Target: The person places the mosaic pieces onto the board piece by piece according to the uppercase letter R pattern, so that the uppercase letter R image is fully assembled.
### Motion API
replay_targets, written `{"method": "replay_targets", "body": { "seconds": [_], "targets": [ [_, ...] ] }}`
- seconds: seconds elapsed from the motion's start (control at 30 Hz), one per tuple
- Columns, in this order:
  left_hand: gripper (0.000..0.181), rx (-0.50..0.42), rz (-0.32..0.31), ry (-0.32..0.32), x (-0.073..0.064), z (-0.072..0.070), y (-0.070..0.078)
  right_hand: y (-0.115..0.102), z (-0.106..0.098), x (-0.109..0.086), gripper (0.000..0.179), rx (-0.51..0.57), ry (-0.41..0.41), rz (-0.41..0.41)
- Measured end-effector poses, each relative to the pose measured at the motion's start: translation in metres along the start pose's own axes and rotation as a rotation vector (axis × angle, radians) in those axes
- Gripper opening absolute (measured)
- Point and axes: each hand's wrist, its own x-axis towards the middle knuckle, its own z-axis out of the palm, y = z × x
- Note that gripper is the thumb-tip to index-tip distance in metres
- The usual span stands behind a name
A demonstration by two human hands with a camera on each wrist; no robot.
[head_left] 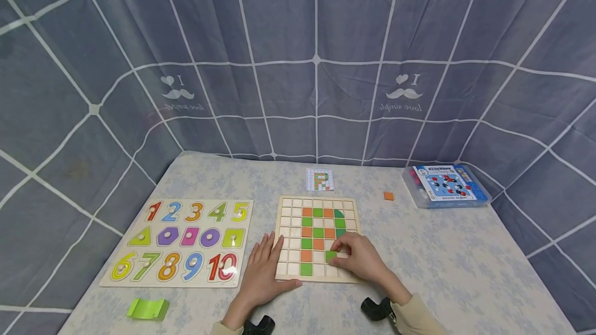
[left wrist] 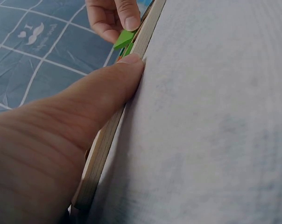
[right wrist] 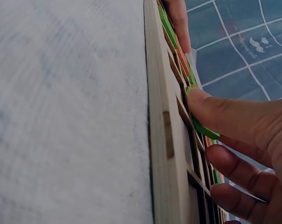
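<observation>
A wooden grid board (head_left: 289, 268) lies at the table's centre, holding orange and green tiles in a P-like pattern, one with a rounded corner at upper right. My left hand (head_left: 263, 276) rests along its left side with fingers extended; in the left wrist view the thumb (left wrist: 103, 91) lies against the front edge. Over the board's lower right part, my right hand (head_left: 364, 256) pinches a green square tile (head_left: 331, 256) between thumb and finger. The right wrist view shows that green tile (right wrist: 204, 127) tilted close over the grid cells, partly hidden by the thumb.
Behind the board lies a pattern card (head_left: 319, 180). A loose orange tile (head_left: 388, 196) and a plastic case (head_left: 449, 187) are at the back right. To the left are a number-and-shape puzzle (head_left: 177, 262) and a green curved block (head_left: 148, 309).
</observation>
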Motion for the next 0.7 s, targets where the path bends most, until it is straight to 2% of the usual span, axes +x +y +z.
{"method": "replay_targets", "body": {
  "seconds": [0.23, 0.7],
  "targets": [
    [0.107, 0.0, -0.004, 0.002, 0.0004, 0.0005, -0.0004, 0.0015, -0.0017, -0.0012, 0.022, -0.046, 0.01, -0.048],
    [0.107, 0.011, 0.026, 0.028, -0.0007, 0.0031, -0.0031, 0.0018, -0.0011, -0.0045, 0.024, -0.015, 0.013, -0.062]
  ]
}}
